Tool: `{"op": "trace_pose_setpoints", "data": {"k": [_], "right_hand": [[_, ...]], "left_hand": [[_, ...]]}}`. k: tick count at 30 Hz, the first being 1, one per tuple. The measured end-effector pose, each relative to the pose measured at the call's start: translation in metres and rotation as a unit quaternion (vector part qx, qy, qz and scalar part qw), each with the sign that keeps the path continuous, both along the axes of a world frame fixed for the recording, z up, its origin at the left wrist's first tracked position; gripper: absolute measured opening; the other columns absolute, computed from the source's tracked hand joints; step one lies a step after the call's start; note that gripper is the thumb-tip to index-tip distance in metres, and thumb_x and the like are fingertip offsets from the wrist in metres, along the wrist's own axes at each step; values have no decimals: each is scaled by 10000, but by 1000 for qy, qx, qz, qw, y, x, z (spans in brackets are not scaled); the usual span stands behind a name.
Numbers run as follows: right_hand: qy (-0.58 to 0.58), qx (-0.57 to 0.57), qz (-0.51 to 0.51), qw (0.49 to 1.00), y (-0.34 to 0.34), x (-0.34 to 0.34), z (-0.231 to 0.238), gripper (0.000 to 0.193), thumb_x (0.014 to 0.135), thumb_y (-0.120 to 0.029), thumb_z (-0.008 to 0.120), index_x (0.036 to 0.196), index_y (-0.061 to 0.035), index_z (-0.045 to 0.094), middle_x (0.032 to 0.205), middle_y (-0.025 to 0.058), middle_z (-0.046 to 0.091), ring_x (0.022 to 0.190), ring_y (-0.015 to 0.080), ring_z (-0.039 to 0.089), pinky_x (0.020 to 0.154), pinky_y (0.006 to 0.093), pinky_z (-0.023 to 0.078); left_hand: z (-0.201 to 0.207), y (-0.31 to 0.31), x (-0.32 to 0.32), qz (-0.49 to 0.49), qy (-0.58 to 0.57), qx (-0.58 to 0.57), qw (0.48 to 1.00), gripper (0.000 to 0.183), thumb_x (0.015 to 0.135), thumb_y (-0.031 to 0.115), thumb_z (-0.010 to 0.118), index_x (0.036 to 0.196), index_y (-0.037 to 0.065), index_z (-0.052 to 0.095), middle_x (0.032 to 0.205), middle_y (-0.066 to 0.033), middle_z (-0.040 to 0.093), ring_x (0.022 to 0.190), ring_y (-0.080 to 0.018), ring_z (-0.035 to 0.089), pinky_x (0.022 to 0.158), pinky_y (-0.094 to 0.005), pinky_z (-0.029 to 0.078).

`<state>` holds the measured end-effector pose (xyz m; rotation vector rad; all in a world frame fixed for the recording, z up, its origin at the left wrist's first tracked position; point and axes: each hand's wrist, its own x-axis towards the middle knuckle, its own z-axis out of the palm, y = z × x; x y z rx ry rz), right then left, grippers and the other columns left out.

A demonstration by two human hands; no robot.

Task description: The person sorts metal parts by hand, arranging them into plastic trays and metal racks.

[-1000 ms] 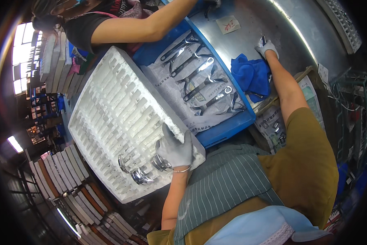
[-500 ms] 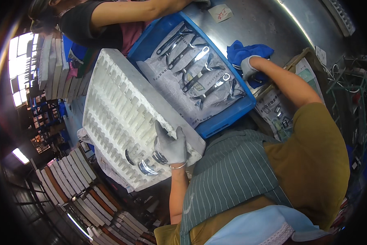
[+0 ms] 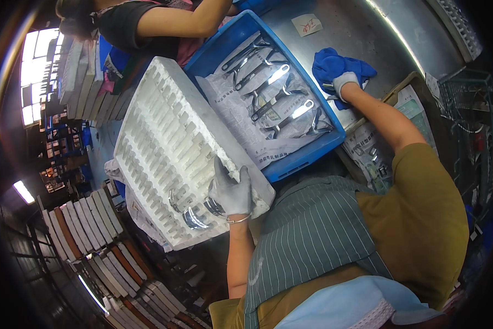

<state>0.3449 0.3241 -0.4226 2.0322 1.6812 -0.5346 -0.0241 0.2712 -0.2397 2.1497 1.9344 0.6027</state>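
Observation:
My left hand (image 3: 231, 193), in a grey-white glove, is closed on the rim of a white foam tray (image 3: 241, 156) with rows of slots. Beside its fingers, shiny curved metal pieces (image 3: 194, 219) sit in the lower slots. My right hand (image 3: 346, 83), gloved too, is closed on a bunched blue cloth (image 3: 334, 64) on the metal table. Something small and shiny shows by the cloth below that hand; its kind is unclear. Between my hands, several chrome adjustable wrenches (image 3: 272, 104) lie on printed paper in a blue crate (image 3: 306, 151).
Another person's arm (image 3: 175, 22) reaches over the crate's far left corner. A paper note (image 3: 306, 24) lies on the metal table (image 3: 356, 33). At right stands a paper-lined box (image 3: 367, 148) with small metal parts. Stacked foam trays (image 3: 82, 222) stand at left.
The view has shifted slightly. My right hand and the blue cloth have moved a little up the table. The other person's arm has lifted. My left hand keeps its place on the tray.

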Motion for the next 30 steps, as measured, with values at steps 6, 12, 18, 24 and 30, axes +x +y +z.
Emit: {"op": "trace_pose_setpoints", "data": {"k": [6, 12, 18, 24, 30], "right_hand": [[58, -29, 10, 998, -6, -23, 20, 457, 597, -426, 730, 896, -83, 684, 912, 145, 651, 878, 273, 627, 785, 337, 482], [-11, -22, 89, 996, -7, -24, -12, 286, 662, -224, 671, 923, -106, 676, 995, 113, 638, 932, 240, 613, 771, 336, 489], [230, 235, -193, 925, -9, 60, 46, 418, 736, -270, 677, 1022, 15, 568, 869, 116, 638, 757, 184, 604, 709, 295, 454], [587, 211, -184, 760, 1, -102, 211, 355, 763, -245, 674, 973, 19, 563, 726, 59, 614, 670, 89, 545, 675, 206, 410], [670, 104, -84, 731, 11, -262, 258, 445, 777, -277, 655, 1084, 22, 535, 850, 69, 633, 760, 95, 568, 684, 235, 447]], "left_hand": [[1, 5, -8, 9, 41, -48, 998, 699, 686, 276, 665, 1272, 28, 374, 982, -177, 594, 888, -304, 552, 841, -383, 333], [15, 6, -12, 19, 14, -53, 998, 709, 683, 346, 669, 1266, 29, 418, 938, -142, 608, 852, -295, 570, 774, -374, 413], [46, 7, -13, -103, -163, 58, 979, 233, 749, 115, 652, 974, 65, 622, 863, -79, 618, 775, -204, 595, 708, -302, 470], [72, 16, 18, -113, -352, -222, 902, 696, 715, 233, 654, 1299, 6, 352, 1071, -167, 553, 952, -212, 561, 841, -318, 456], [80, 30, -33, -63, -340, -60, 936, 684, 663, 163, 695, 1251, 5, 384, 1006, -152, 559, 872, -213, 565, 809, -303, 466]]}}
